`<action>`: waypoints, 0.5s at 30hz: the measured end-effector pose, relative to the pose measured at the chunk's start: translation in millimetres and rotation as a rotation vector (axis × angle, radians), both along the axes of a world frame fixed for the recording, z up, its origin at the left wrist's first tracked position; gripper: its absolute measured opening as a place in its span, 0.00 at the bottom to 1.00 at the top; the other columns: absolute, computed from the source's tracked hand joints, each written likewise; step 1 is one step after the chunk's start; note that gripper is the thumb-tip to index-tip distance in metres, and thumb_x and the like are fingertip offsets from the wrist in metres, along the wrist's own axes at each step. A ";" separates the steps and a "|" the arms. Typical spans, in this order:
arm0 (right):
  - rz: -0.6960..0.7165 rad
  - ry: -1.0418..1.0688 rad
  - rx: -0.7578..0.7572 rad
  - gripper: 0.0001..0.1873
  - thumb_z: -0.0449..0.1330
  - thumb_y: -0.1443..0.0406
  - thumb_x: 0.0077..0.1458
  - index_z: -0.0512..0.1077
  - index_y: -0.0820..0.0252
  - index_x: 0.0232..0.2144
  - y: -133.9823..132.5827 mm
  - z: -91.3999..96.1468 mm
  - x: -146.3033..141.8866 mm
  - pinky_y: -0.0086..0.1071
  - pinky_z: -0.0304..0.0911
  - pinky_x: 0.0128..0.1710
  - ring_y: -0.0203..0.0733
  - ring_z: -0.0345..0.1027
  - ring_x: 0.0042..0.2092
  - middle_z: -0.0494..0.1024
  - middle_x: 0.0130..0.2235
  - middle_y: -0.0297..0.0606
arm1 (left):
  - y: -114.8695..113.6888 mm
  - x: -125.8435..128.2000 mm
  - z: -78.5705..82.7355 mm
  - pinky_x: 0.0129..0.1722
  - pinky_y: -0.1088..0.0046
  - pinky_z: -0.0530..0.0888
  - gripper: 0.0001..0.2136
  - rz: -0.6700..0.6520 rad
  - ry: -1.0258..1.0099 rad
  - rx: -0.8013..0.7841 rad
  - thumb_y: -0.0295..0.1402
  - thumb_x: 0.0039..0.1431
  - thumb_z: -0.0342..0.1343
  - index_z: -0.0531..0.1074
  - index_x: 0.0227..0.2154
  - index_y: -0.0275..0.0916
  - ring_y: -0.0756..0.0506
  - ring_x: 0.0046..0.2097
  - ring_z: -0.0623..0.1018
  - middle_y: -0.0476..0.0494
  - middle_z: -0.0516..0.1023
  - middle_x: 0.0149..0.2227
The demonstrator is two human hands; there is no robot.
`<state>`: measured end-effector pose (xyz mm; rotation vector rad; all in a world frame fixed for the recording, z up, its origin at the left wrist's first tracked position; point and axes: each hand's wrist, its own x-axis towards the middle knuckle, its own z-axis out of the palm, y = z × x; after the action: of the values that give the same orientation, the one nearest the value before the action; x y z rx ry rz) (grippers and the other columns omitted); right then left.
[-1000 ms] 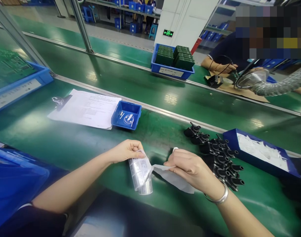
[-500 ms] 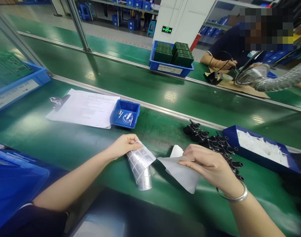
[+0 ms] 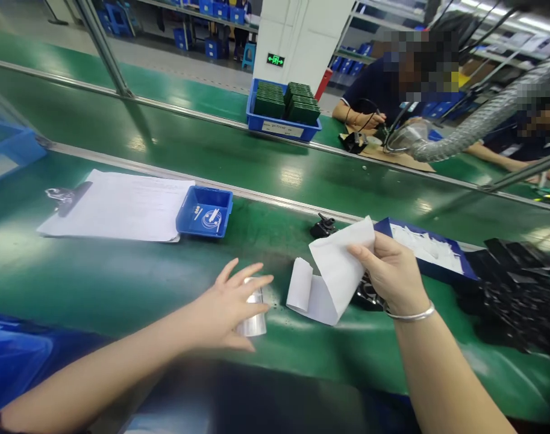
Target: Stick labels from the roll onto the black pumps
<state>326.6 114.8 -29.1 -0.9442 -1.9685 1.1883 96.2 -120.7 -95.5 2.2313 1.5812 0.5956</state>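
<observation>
My left hand (image 3: 232,310) is open, its fingers spread over a shiny roll of labels (image 3: 255,324) on the green worktop; the hand covers much of that roll. Between the thumb and fingers of my right hand (image 3: 394,268) is the raised end of a white paper strip (image 3: 344,259). The strip's other end curls into a loose roll (image 3: 300,283) resting on the worktop. Behind the paper and my right hand, black plastic fittings (image 3: 323,226) are partly hidden.
A clipboard with papers (image 3: 125,205) and a small blue tray (image 3: 205,211) lie at left. To the right stand a blue box of white pieces (image 3: 428,248) and a heap of black parts (image 3: 514,295). A bin of green circuit boards (image 3: 281,126) sits beyond; a co-worker (image 3: 369,90) works across.
My left hand has let go of the label sheet and spread its fingers. My right hand has lifted and turned the white paper strip. The view has shifted to the right.
</observation>
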 end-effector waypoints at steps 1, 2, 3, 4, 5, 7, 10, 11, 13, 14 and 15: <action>0.000 0.046 -0.039 0.16 0.69 0.54 0.47 0.77 0.59 0.34 0.8 0.5 -2.0 0.32 0.67 0.28 0.42 0.71 0.32 0.79 0.33 0.36 | -1.2 3.9 -0.2 0.62 0.35 0.38 0.30 -0.027 0.054 0.000 0.49 0.49 0.64 0.69 0.54 0.45 0.27 0.68 0.49 0.33 0.59 0.65; -0.004 0.100 -0.066 0.17 0.70 0.54 0.46 0.77 0.58 0.34 1.4 1.3 -4.4 0.32 0.68 0.28 0.42 0.72 0.32 0.80 0.34 0.36 | -0.7 7.1 0.6 0.62 0.36 0.38 0.29 -0.027 0.085 0.001 0.49 0.50 0.63 0.69 0.54 0.43 0.28 0.68 0.50 0.32 0.61 0.63; -0.011 0.160 -0.080 0.17 0.70 0.53 0.46 0.77 0.57 0.34 1.7 2.5 -7.2 0.32 0.69 0.29 0.42 0.72 0.32 0.80 0.34 0.36 | 2.2 10.0 2.7 0.63 0.37 0.40 0.30 -0.009 0.096 0.005 0.51 0.51 0.61 0.68 0.54 0.42 0.28 0.68 0.49 0.31 0.62 0.63; -0.019 0.223 -0.084 0.16 0.70 0.53 0.45 0.77 0.56 0.33 1.6 4.1 -10.3 0.33 0.69 0.29 0.42 0.73 0.32 0.80 0.34 0.35 | 7.6 13.1 5.9 0.63 0.38 0.41 0.31 0.016 0.090 0.013 0.53 0.52 0.59 0.67 0.55 0.41 0.28 0.68 0.49 0.31 0.61 0.63; -0.025 0.286 -0.082 0.16 0.70 0.53 0.45 0.77 0.55 0.32 1.0 6.0 -13.8 0.33 0.70 0.29 0.42 0.73 0.32 0.80 0.33 0.34 | 16.0 16.8 9.7 0.63 0.39 0.43 0.33 0.037 0.072 0.022 0.55 0.52 0.57 0.65 0.57 0.41 0.28 0.68 0.49 0.31 0.60 0.63; -0.023 0.396 -0.080 0.14 0.70 0.53 0.45 0.78 0.52 0.32 -1.4 11.2 -21.2 0.33 0.70 0.29 0.42 0.73 0.32 0.80 0.32 0.32 | 40.8 26.6 15.4 0.63 0.42 0.49 0.37 0.035 0.034 0.036 0.55 0.51 0.58 0.60 0.60 0.42 0.29 0.68 0.49 0.32 0.55 0.66; 0.006 0.490 -0.096 0.13 0.70 0.54 0.45 0.78 0.51 0.32 -6.4 22.3 -28.9 0.33 0.71 0.30 0.41 0.73 0.31 0.81 0.32 0.31 | 90.6 42.0 12.9 0.59 0.48 0.62 0.42 -0.079 0.063 -0.046 0.45 0.42 0.69 0.60 0.60 0.40 0.25 0.66 0.50 0.31 0.50 0.67; 0.018 0.507 -0.098 0.12 0.70 0.54 0.45 0.78 0.50 0.32 -7.6 26.7 -29.3 0.33 0.71 0.29 0.41 0.73 0.31 0.81 0.31 0.30 | 107.0 44.9 9.8 0.57 0.51 0.65 0.39 -0.129 0.098 -0.121 0.41 0.40 0.70 0.64 0.57 0.39 0.25 0.65 0.54 0.30 0.54 0.65; 0.039 0.533 -0.086 0.12 0.70 0.54 0.45 0.78 0.50 0.32 -8.4 35.9 -25.9 0.34 0.71 0.28 0.41 0.73 0.30 0.80 0.30 0.30 | 134.0 44.1 4.6 0.53 0.56 0.68 0.35 -0.167 0.128 -0.229 0.36 0.37 0.72 0.68 0.52 0.39 0.27 0.60 0.63 0.32 0.63 0.59; 0.045 0.547 -0.071 0.12 0.70 0.54 0.46 0.78 0.50 0.32 -7.9 40.4 -22.4 0.34 0.70 0.28 0.42 0.73 0.30 0.80 0.30 0.30 | 143.4 40.3 3.7 0.52 0.58 0.68 0.34 -0.174 0.113 -0.259 0.36 0.36 0.72 0.69 0.50 0.40 0.29 0.57 0.66 0.34 0.65 0.57; 0.044 0.567 -0.050 0.12 0.70 0.54 0.46 0.78 0.49 0.33 -6.9 44.8 -18.1 0.34 0.70 0.28 0.42 0.73 0.30 0.80 0.30 0.30 | 149.9 34.7 4.2 0.52 0.59 0.68 0.34 -0.176 0.070 -0.277 0.35 0.36 0.71 0.69 0.50 0.41 0.31 0.55 0.67 0.36 0.65 0.56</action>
<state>308.5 107.8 15.7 -0.5088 -1.5139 1.3549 130.9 29.1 -91.3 2.1690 1.3840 0.2359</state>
